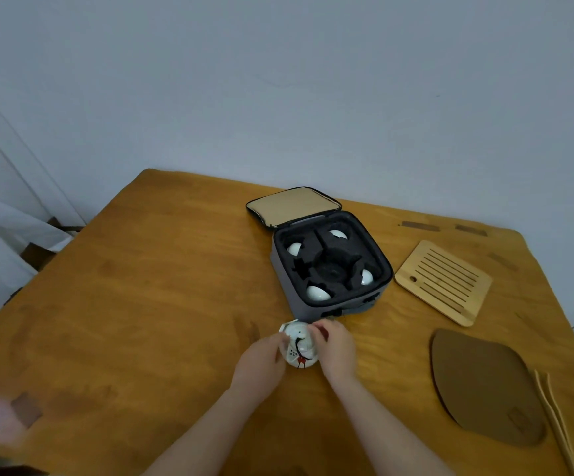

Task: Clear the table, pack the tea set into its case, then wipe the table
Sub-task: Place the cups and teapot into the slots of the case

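A small white teapot (pixel 298 345) painted with a black and red bird sits on the wooden table (pixel 148 304), just in front of the case. My left hand (pixel 261 362) grips its left side and my right hand (pixel 335 348) grips its right side and top. The grey tea-set case (pixel 333 266) stands open behind it, lid (pixel 292 206) folded back. Several white cups, one of them (pixel 317 293) at the near corner, lie in the corner slots of the black foam. The middle slot (pixel 330 267) holds nothing.
A slatted bamboo tray (pixel 443 281) lies right of the case. A brown leaf-shaped mat (pixel 481 383) and bamboo tongs (pixel 553 417) lie at the near right. White fabric and cardboard (pixel 10 235) sit off the table's left edge. A wall runs behind.
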`<act>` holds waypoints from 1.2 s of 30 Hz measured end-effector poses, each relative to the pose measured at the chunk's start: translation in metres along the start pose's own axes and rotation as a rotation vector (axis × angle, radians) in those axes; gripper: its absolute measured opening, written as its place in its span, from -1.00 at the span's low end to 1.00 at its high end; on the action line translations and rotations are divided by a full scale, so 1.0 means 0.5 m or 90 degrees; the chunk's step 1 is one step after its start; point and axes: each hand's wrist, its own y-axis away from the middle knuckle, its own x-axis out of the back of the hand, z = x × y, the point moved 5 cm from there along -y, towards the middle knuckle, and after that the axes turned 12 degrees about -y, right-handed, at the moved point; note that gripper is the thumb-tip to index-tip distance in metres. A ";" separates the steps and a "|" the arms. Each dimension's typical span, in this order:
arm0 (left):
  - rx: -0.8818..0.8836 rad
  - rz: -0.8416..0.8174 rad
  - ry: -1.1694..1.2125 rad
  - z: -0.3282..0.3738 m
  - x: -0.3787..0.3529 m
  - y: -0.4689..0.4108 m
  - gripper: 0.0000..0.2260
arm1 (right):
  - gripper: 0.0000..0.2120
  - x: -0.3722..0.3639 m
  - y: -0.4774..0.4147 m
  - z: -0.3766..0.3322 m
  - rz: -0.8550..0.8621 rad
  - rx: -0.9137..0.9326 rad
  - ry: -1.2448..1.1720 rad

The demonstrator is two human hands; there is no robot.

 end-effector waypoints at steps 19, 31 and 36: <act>0.108 -0.086 -0.013 -0.027 -0.025 -0.112 -0.73 | -0.69 -0.024 0.060 0.071 0.023 -0.383 -0.218; 0.037 -0.017 0.154 0.072 0.066 -0.022 -0.80 | -0.69 0.125 0.071 -0.020 0.009 -0.278 -0.204; 0.012 0.062 0.207 0.146 0.137 -0.065 -0.81 | -0.77 0.207 -0.013 -0.087 0.047 -0.152 -0.190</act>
